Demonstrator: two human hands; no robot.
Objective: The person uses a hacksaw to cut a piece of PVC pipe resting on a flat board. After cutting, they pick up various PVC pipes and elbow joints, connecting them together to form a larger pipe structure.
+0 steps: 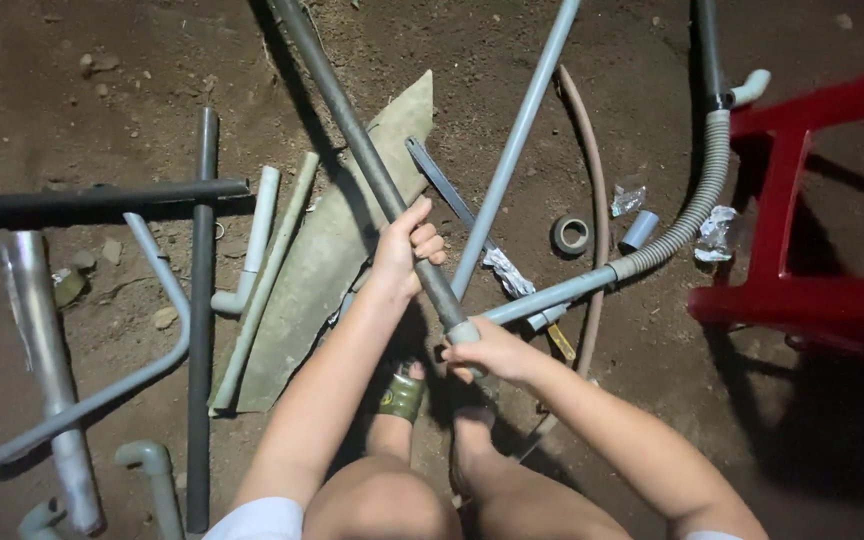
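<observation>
Both hands (407, 245) clasp grey pipe (352, 130), axis up-left.

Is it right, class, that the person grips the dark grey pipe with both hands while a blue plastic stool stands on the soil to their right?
Not quite: the plastic stool is red, not blue, as the head view shows. The rest holds: the left hand and the right hand grip the dark grey pipe, and the stool stands on the soil to the right.

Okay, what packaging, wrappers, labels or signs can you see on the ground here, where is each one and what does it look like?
Crumpled clear plastic wrapper: on the dirt right of the tape roll, shiny, see-through.
Crumpled silvery wrapper: beside the red stool, against the corrugated hose.
Crumpled silvery scrap: beside the light grey pipe, right of the left hand.
No signs or screens.
</observation>
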